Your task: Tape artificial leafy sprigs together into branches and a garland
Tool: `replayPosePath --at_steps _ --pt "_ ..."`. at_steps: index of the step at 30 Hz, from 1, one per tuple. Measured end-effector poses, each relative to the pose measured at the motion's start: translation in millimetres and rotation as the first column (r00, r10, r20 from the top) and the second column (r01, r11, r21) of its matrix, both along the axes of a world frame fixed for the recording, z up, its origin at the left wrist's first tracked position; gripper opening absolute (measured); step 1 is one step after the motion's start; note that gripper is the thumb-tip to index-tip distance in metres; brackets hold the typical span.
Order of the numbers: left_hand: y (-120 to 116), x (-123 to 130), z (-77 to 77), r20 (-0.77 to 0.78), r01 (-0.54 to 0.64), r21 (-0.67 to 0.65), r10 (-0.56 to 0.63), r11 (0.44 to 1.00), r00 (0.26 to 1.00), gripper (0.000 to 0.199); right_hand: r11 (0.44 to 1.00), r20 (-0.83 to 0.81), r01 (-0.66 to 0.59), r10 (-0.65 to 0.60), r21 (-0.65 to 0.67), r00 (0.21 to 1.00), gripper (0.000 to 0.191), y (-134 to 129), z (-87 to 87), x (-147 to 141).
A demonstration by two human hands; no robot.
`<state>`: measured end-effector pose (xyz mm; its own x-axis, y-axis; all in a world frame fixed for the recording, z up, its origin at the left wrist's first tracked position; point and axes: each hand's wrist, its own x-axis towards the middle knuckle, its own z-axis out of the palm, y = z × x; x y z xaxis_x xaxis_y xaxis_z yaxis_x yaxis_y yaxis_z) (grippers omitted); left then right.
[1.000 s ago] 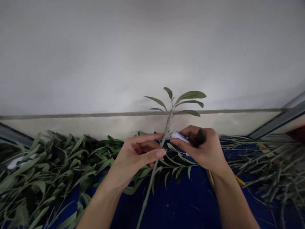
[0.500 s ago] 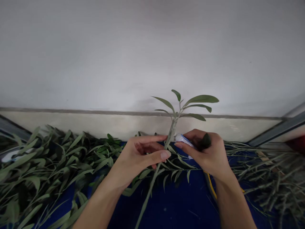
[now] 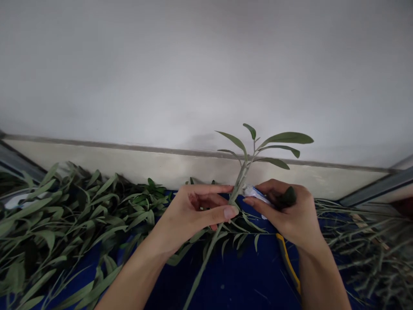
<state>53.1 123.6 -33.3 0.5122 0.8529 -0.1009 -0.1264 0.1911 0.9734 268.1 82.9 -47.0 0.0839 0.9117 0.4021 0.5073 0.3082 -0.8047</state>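
Note:
My left hand (image 3: 190, 215) pinches a grey-green leafy stem (image 3: 205, 267) between thumb and fingers. The stem slants up to the right, with several narrow leaves spreading from its top. My right hand (image 3: 293, 215) is closed around a white tube with blue print (image 3: 258, 196), its tip close against the stem just above my left fingers. I cannot tell whether the tip touches. A dark green leaf-like piece (image 3: 288, 197) also sticks out of my right hand; its lower end is hidden by the fingers.
Leafy branches (image 3: 48, 232) are heaped on the left over a blue surface (image 3: 238, 271). Bare stems (image 3: 371, 245) lie in a pile on the right. A yellow-edged curved object (image 3: 288, 260) lies by my right wrist. Behind stands a pale wall (image 3: 193, 77) with a ledge.
Both hands, the stem top and the tube have shifted slightly right in view, and the view has tilted a little. The grips look the same.

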Motion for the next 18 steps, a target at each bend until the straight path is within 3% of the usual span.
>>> replayPosePath --at_steps 10,18 --pt "1.8 -3.5 -5.8 -0.005 0.013 0.041 -0.013 0.999 1.000 0.041 0.999 0.025 -0.012 0.011 0.045 1.000 0.022 2.7 -0.3 6.4" --pt "2.8 -3.9 -1.5 -0.033 0.014 0.043 -0.013 0.999 0.999 0.045 0.999 -0.008 -0.028 0.028 0.025 1.000 0.021 3.8 0.1 2.4"
